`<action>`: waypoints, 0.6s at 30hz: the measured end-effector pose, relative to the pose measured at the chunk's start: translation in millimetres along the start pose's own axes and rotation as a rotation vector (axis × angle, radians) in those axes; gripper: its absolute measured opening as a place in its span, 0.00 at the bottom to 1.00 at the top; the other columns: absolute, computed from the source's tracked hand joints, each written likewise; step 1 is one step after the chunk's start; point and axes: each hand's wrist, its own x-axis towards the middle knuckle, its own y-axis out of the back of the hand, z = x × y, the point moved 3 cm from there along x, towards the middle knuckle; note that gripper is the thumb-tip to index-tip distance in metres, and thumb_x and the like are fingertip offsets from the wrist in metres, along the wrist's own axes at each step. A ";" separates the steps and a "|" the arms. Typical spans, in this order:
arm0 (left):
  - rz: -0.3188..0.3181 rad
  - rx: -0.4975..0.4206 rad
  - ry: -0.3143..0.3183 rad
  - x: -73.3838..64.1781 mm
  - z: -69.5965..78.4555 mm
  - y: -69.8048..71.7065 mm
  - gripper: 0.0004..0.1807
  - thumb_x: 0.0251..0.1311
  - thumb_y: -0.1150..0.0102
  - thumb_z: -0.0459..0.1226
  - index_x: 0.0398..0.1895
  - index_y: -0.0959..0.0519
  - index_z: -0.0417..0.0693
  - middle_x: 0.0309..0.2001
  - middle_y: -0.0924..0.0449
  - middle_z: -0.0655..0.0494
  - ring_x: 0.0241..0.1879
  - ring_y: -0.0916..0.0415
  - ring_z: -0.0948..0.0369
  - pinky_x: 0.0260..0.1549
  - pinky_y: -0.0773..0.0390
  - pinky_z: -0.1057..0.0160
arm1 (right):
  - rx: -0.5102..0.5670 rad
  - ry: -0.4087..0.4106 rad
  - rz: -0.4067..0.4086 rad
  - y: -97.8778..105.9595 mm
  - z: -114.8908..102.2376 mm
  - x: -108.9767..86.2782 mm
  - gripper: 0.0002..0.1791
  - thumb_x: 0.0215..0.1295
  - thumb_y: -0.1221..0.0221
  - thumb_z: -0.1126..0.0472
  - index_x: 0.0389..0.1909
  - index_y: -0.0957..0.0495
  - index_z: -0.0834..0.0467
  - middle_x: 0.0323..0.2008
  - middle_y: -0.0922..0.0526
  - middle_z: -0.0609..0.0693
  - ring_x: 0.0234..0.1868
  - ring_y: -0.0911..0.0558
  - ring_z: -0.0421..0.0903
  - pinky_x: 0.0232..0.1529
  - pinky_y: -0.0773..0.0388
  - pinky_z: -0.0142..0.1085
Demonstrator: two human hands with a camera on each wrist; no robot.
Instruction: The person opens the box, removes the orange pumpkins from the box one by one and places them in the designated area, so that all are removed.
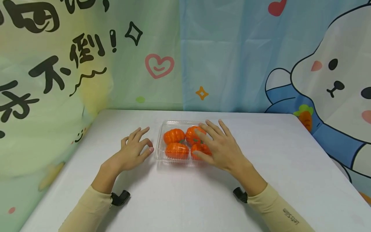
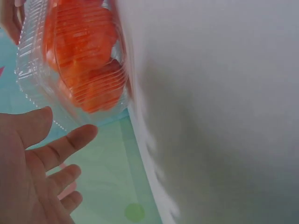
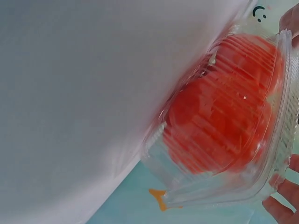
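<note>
Fingers of the left hand (image 1: 133, 149) are hanging spread and bent a little, gripping nothing, just off the box at its 9 o'clock; fingers of the right hand (image 1: 220, 148) are spreading wide, nearly straight, over its 3 o'clock side, also gripping nothing; can't tell if tips are touching. Printed backdrop (image 1: 162, 29) is hanging behind, at 12. White bench (image 1: 188, 199) is carrying everything. Clear plastic box (image 1: 160, 147) is sitting on the bench's 12 o'clock half, between the hands. Lid looks to be covering it; can't confirm the latch. Long axis seems to be running 9 to 3, tentative, since the right hand is hiding that end; near edge is facing 6, roughly square to the person. Inside, four orange pumpkin-like pieces (image 1: 177, 150) are lying two by two. Small green bits (image 1: 182, 141) are showing toward the middle. Step: probably handling the box at its sides, no grip yet. Next move would be calling for fingers meeting the 9 and 3 o'clock edges evenly, without squashing thin plastic.
</note>
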 end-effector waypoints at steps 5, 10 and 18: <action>-0.027 -0.058 0.005 -2.7 0.9 -1.1 0.14 0.77 0.50 0.47 0.42 0.17 0.52 0.81 0.51 0.46 0.80 0.64 0.38 0.64 0.54 0.26 | 0.007 0.029 0.005 -1.0 -6.3 3.2 0.34 0.64 0.37 0.38 0.65 0.25 0.52 0.66 0.24 0.56 0.72 0.30 0.60 0.75 0.46 0.62; -0.060 -0.134 -0.002 -4.7 0.5 -2.5 0.11 0.75 0.46 0.44 0.39 0.16 0.52 0.80 0.48 0.45 0.80 0.63 0.36 0.65 0.55 0.26 | 0.026 0.064 0.013 -1.6 -12.6 5.3 0.34 0.64 0.36 0.40 0.66 0.25 0.53 0.66 0.23 0.56 0.72 0.30 0.59 0.75 0.46 0.61; -0.074 -0.206 -0.021 -8.0 2.9 -6.9 0.09 0.73 0.46 0.41 0.39 0.16 0.52 0.78 0.45 0.44 0.78 0.57 0.38 0.64 0.53 0.27 | 0.063 0.125 0.050 -4.9 -24.7 8.1 0.33 0.59 0.32 0.46 0.64 0.23 0.53 0.62 0.21 0.55 0.69 0.26 0.58 0.74 0.43 0.60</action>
